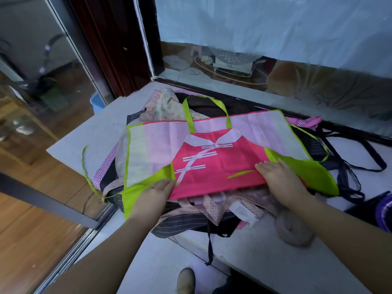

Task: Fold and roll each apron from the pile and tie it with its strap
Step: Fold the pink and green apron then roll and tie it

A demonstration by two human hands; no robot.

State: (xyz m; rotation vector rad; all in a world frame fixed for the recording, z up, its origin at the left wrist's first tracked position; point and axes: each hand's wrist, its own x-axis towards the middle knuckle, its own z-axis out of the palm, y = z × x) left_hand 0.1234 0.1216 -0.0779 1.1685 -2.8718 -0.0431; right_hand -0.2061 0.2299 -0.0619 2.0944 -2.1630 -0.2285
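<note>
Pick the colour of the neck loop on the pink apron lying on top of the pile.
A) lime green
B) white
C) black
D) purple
A: the neck loop rising from the bib of the pink apron is lime green, the same colour as the trim along its edges.
</note>
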